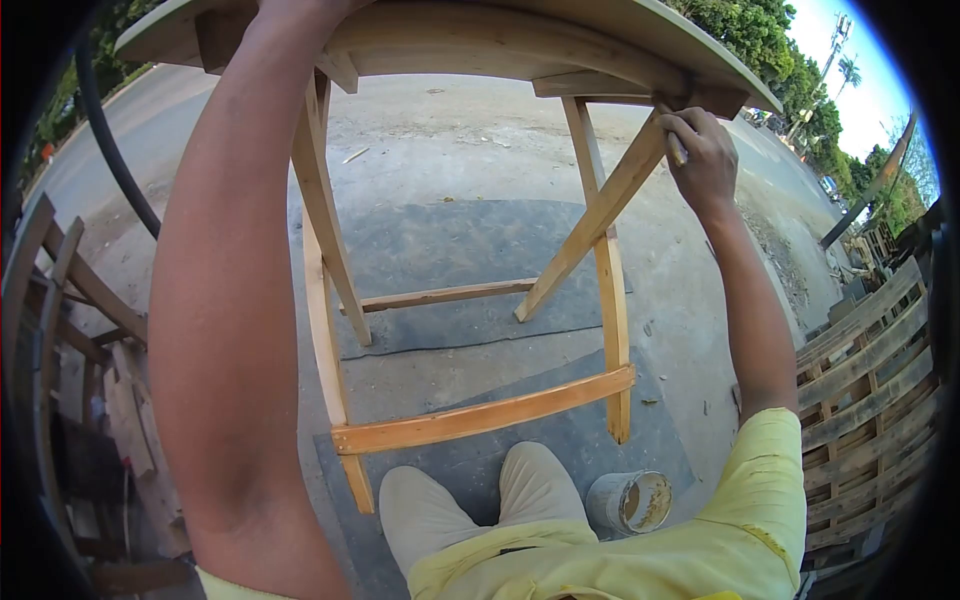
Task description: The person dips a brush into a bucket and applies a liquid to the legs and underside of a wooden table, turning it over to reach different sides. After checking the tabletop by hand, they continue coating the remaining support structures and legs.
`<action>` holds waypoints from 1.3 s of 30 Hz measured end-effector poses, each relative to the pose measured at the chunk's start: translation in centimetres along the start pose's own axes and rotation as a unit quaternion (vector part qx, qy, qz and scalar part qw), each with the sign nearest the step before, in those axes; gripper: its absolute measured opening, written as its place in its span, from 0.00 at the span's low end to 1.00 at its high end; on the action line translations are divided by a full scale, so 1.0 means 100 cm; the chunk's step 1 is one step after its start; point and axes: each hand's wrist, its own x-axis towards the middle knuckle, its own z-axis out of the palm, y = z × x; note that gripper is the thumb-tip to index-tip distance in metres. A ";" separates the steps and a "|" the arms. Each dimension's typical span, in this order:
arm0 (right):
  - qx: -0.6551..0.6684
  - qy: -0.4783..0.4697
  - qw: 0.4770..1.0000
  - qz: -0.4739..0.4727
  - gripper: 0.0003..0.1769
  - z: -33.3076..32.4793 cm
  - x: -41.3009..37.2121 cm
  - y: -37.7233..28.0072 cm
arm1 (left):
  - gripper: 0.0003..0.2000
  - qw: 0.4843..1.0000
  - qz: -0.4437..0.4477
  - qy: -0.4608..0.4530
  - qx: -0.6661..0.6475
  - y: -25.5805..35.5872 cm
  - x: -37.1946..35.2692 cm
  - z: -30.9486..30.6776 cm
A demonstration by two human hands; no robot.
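A wooden folding table (430, 50) with crossed legs stands in front of me, its top seen from the underside and edge. My left hand (312, 6) is at the top of the view by the tabletop; its fingers are cut off, so its grip does not show. My right hand (702, 152) is closed on a slim light-coloured handle (677, 150) just below the right end of the table's underside, near the top of a leg (600, 215). The head of this tool is hidden. A glossy orange-brown crossbar (480, 410) joins the near legs.
An open, smeared can (612, 500) stands on the ground by my knee. Dark sheets (470, 245) lie under the table. Slatted wooden pallets (870, 400) are stacked at right, and wooden pieces (130, 420) at left. A road (160, 110) and trees lie beyond.
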 end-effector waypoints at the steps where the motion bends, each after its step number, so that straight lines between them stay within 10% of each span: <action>1: -0.040 0.007 0.996 -0.080 0.08 -0.007 -0.001 0.002 | 0.31 1.000 -0.003 -0.016 0.009 0.002 0.000 -0.003; 3: -0.093 0.013 0.978 -0.188 0.12 -0.003 -0.024 0.012 | 0.31 0.999 0.002 -0.027 0.022 -0.008 0.002 0.005; 11: 0.108 -0.144 0.975 -0.129 0.12 0.043 -0.212 -0.015 | 0.37 0.999 0.011 -0.031 0.013 -0.020 0.004 0.012; 16: 0.376 -0.139 0.865 0.302 0.12 -0.080 -0.302 -0.010 | 0.39 0.997 -0.016 -0.057 0.043 -0.016 0.002 0.004; 23: 0.090 -0.100 0.688 0.714 0.13 -0.242 -0.567 0.031 | 0.45 0.982 0.020 -0.127 0.140 -0.021 0.021 0.004; 25: 0.066 -0.105 0.658 0.743 0.13 -0.251 -0.623 0.011 | 0.45 0.976 0.080 0.027 0.199 -0.059 0.038 0.034; 30: -0.025 -0.296 0.610 0.735 0.14 -0.217 -0.666 -0.043 | 0.44 0.984 0.135 0.007 0.120 -0.050 0.030 0.023; 39: -0.049 -0.320 0.585 0.743 0.13 -0.177 -0.710 -0.056 | 0.38 0.972 0.138 -0.032 0.189 -0.053 0.034 0.021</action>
